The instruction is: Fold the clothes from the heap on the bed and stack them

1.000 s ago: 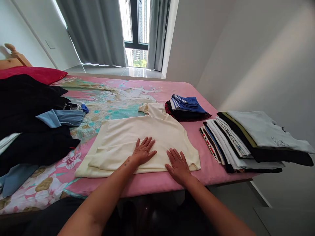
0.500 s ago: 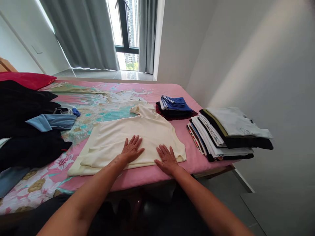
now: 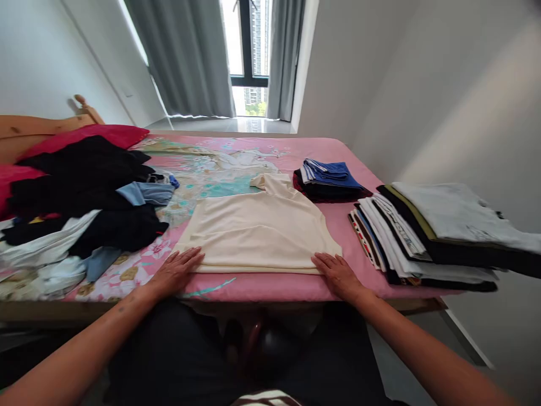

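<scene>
Left hand (image 3: 180, 270): one, unclenched, fingers flat on shirt's near-left corner
Right hand (image 3: 338, 276): one, likewise, near-right corner
Cream shirt (image 3: 262, 228): one, between and beyond hands
Folded stacks (image 3: 403, 248): two, beyond and right of right hand
Clothes heap (image 3: 95, 183): one, left of left hand

Dark-framed window (image 3: 249, 82) flanked by grey curtains (image 3: 186, 62), high-rise building (image 3: 260, 39) glimpsed outside, wooden headboard (image 3: 38, 127) partly hidden by a red pillow (image 3: 124, 135)

Forearms (image 3: 99, 341) spread apart; fingers (image 3: 188, 257) extended, palm-down.
</scene>
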Demonstrator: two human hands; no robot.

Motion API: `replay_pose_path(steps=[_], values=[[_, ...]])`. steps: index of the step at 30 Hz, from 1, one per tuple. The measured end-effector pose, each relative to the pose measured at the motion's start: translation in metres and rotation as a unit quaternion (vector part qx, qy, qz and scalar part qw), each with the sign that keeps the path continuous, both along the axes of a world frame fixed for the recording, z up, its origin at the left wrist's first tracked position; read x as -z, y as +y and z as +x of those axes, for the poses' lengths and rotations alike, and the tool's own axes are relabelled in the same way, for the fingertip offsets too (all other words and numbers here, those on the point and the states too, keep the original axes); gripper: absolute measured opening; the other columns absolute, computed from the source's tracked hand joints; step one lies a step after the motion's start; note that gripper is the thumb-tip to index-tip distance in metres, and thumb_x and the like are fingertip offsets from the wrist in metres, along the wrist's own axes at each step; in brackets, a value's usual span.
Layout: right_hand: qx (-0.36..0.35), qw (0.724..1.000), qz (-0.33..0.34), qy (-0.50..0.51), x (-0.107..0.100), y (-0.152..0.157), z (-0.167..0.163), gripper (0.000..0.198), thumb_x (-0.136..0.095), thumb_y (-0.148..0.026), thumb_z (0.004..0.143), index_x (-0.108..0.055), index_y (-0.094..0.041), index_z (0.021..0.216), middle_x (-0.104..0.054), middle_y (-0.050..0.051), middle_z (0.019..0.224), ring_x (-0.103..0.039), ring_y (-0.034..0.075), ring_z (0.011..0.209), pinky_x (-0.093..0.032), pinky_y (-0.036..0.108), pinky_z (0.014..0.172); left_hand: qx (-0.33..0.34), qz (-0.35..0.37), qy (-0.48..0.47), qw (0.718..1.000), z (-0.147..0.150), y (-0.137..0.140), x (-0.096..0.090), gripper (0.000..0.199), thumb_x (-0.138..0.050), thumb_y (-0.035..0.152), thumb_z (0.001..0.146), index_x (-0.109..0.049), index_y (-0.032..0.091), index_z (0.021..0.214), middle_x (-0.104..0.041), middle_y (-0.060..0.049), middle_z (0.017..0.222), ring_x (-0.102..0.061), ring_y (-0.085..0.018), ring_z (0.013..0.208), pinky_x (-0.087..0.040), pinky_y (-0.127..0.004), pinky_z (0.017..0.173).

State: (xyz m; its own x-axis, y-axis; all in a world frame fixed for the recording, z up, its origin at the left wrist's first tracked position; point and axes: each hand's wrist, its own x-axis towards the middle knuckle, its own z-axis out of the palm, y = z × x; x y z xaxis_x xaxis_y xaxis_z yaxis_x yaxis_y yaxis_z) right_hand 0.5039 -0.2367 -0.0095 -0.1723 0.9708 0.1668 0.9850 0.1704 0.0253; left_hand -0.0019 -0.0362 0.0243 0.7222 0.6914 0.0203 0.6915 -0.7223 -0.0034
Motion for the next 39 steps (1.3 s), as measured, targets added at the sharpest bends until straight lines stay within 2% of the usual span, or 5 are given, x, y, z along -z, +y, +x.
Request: replay_pose_path(steps=[9,16,25,33,39], values=[[-0.038,0.994,0.106,-0.009,0.004,0.005,0.011,0.055,-0.038,-0.002,0.078,-0.055,-0.021,0.127,-0.055,0.003,0.131,-0.051,0.019,0.117,-0.041,0.034,0.094,-0.068,0.003,-0.056,0.996,0.016,-0.004,-0.004,0.054,-0.037,0.010,0.081,-0.056,0.032,0.126,-0.052,-0.004,0.135,-0.046,-0.021,0.127,-0.033,-0.043,0.105],[-0.016,0.998,0.055,-0.033,0.003,-0.030,0.009,0.059,-0.038,-0.004,0.076,-0.052,-0.024,0.130,-0.051,0.003,0.135,-0.047,0.022,0.123,-0.037,0.042,0.097,-0.068,-0.008,-0.022,0.997,0.010,-0.032,0.002,0.057,-0.043,0.011,0.076,-0.053,0.029,0.129,-0.047,-0.007,0.140,-0.037,-0.025,0.134,-0.021,-0.051,0.110],[-0.045,0.994,0.064,0.074,-0.061,0.059,-0.098,0.041,-0.034,-0.027,0.093,-0.049,-0.019,0.131,-0.043,0.006,0.141,-0.031,0.021,0.136,-0.024,0.044,0.110,0.047,-0.047,-0.079,0.995,0.125,-0.039,-0.035,0.060,-0.039,0.012,0.078,-0.043,0.022,0.137,-0.040,-0.006,0.145,-0.029,-0.019,0.138,-0.015,-0.045,0.114],[-0.022,0.994,-0.055,0.092,-0.006,0.102,-0.122,0.052,-0.030,-0.044,0.095,-0.032,-0.024,0.143,-0.025,0.001,0.151,-0.018,0.020,0.141,-0.011,0.047,0.114,-0.155,-0.049,-0.005,0.987,0.087,0.007,0.012,0.064,-0.036,0.050,0.088,-0.034,0.019,0.143,-0.022,-0.009,0.152,-0.015,-0.029,0.142,-0.004,-0.056,0.112],[-0.015,0.994,-0.042,0.102,0.004,0.099,-0.120,0.051,-0.030,-0.043,0.094,-0.032,-0.027,0.143,-0.022,-0.002,0.152,-0.014,0.018,0.141,-0.006,0.045,0.115,-0.174,-0.076,0.020,0.982,0.081,0.012,0.013,0.066,-0.035,0.053,0.087,-0.033,0.020,0.144,-0.022,-0.007,0.153,-0.015,-0.029,0.142,0.001,-0.055,0.112]])
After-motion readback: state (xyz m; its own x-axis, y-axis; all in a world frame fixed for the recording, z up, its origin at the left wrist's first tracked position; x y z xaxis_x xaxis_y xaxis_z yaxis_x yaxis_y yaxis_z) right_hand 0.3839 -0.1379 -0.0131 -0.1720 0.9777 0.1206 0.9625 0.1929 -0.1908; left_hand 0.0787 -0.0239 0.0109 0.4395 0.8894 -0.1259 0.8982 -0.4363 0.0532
